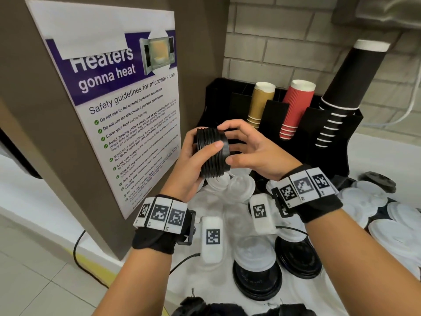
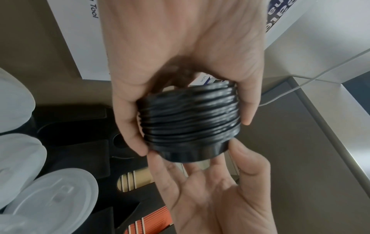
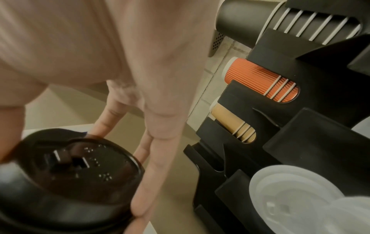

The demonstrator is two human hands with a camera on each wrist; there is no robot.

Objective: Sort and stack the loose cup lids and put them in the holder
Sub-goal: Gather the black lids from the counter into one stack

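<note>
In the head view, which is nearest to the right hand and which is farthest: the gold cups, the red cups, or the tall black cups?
From the right hand, head view:
1. Gold cups, just behind the fingers, leftmost slot of the holder.
2. Red cups, middle slot.
3. Tall black cups, rightmost slot, leaning away.

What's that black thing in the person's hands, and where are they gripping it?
A stack of black cup lids. The left hand grips its ribbed side; the right hand's fingertips hold the top lid's edge.
</note>
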